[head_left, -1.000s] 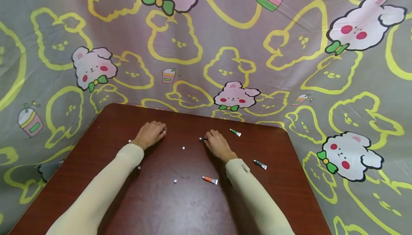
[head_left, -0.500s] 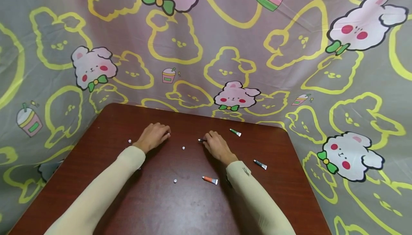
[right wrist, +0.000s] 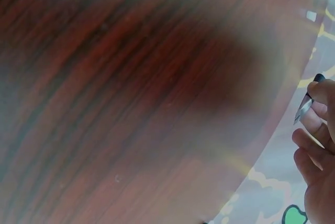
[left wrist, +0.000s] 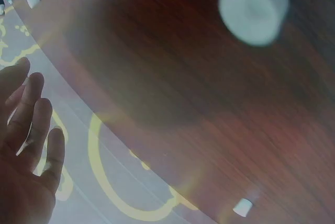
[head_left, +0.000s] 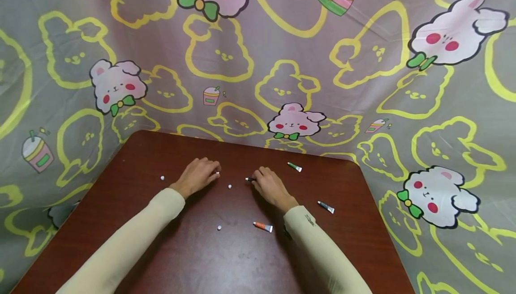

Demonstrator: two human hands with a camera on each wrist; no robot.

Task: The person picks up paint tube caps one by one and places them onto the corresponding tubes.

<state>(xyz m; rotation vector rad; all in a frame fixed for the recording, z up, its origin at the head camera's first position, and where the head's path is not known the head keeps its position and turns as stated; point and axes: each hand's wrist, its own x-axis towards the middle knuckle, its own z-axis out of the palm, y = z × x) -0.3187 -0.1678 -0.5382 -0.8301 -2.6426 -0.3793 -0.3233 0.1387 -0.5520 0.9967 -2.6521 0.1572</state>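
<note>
My left hand (head_left: pixel 197 175) pinches a small white cap (head_left: pixel 217 173) between thumb and fingertips; in the left wrist view that cap is hidden behind the fingers (left wrist: pixel 36 109). Opposite it, my right hand (head_left: pixel 273 187) holds a small black paint tube (head_left: pixel 250 179), its pale nozzle end pointing left. The right wrist view shows the silver flat end of this tube (right wrist: pixel 303 108) between thumb and fingers. A loose white cap (head_left: pixel 230 186) stands on the table between the hands. Another white cap (head_left: pixel 162 177) lies left of my left hand.
A third loose cap (head_left: pixel 219 227) is nearer the front, beside an orange paint tube (head_left: pixel 263 227). A green tube (head_left: pixel 294 167) lies behind my right hand, and a dark teal tube (head_left: pixel 326 207) to its right. Patterned cloth (head_left: pixel 225 70) hangs around the brown table (head_left: pixel 242 267).
My left hand has moved right with its cap, and my right hand slightly left with the black tube, narrowing the gap. The left forearm now covers a loose cap seen earlier.
</note>
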